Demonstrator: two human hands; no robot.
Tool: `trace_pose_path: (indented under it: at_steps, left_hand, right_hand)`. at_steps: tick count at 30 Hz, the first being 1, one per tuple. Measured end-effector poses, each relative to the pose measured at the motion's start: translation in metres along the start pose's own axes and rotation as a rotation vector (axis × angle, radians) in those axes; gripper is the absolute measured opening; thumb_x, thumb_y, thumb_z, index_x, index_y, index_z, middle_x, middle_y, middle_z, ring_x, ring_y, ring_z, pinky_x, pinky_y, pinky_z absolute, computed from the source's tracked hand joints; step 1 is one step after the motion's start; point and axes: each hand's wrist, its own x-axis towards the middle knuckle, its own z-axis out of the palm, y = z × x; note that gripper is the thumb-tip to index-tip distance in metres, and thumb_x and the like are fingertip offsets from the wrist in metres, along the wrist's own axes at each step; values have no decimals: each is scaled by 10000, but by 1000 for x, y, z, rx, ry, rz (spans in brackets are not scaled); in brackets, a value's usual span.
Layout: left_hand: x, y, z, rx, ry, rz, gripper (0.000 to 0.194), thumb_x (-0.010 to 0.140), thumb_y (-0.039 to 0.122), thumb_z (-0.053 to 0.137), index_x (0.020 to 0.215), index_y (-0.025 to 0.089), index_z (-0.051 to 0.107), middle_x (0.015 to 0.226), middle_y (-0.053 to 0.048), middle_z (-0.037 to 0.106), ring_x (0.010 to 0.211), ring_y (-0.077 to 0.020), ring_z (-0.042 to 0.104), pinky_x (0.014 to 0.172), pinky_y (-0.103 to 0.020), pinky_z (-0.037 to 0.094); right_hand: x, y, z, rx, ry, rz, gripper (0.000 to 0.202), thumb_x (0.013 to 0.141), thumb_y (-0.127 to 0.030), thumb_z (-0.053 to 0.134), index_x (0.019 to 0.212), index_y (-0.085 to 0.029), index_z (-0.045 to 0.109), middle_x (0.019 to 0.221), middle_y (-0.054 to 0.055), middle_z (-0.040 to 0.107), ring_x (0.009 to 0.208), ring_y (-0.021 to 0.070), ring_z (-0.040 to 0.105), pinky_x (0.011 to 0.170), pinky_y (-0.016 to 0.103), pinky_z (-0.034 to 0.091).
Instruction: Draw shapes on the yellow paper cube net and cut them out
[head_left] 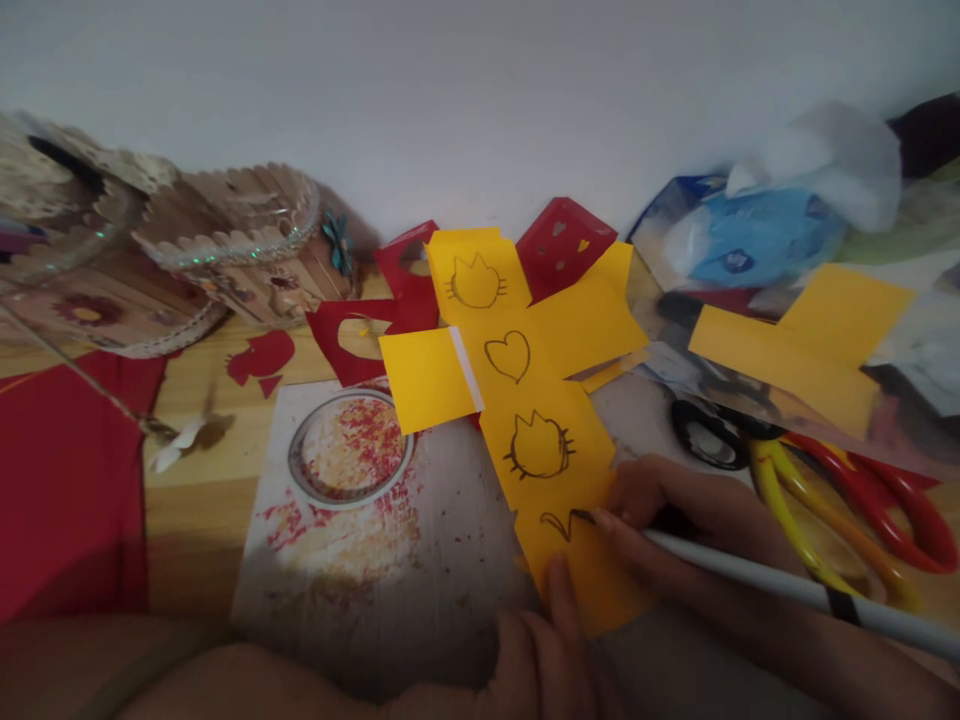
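A yellow paper cut-out point(504, 395), shaped like an unfolded box, lies flat with cat heads and a heart drawn on its panels in dark lines. The fingers of my right hand point(675, 500) are closed round a long white pen point(780, 580). Its dark tip touches the lowest panel, at the upper end of a partly drawn curved line point(559, 525). My left hand point(536, 650) rests at the panel's lower left edge, its index finger stretched onto the paper and the other fingers bent. A white strip point(466, 370) runs along the left flap.
Under the paper, a stained grey board point(360, 580) carries a round ring point(298, 460). Scissors with yellow and red handles point(802, 530) lie right. Red paper scraps point(352, 345), yellow offcuts point(806, 345), stick-built crafts point(262, 230) and a blue plastic packet point(772, 235) surround it.
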Motion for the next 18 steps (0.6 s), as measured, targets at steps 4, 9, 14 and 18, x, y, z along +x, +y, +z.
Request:
trace_pose_path:
  at_steps: [4,9,14,18]
  left_hand:
    - [1,2,3,26,37,-34,266,991,104,336,815,167,525,869,-23,742,518,-87,543,512,-187,432]
    - [4,-1,1,25,13,-22,311,950,16,293,797,174,512,840,3,742,501,-84,534,503,-173,426]
    - [4,-2,1,-1,11,-34,332,949,5,282,793,177,518,823,33,740,515,-72,544,511,-155,431]
    - [4,3,6,40,57,-78,320,936,2,302,764,186,499,781,40,737,476,-90,517,485,-177,419]
  right_hand:
    - [-2,0,1,3,34,33,274,877,-267,545,642,-233,408,559,-46,478,493,107,414,448,238,340]
    - [-1,-3,1,21,29,10,278,865,-264,557,635,-233,404,549,-51,453,481,105,393,429,230,325]
    - [0,0,1,-2,34,-14,260,859,-237,540,636,-235,406,548,-49,467,478,105,404,427,223,333]
    - [-2,0,4,-34,100,-22,276,851,-216,526,632,-238,360,531,-60,428,465,100,377,420,217,319]
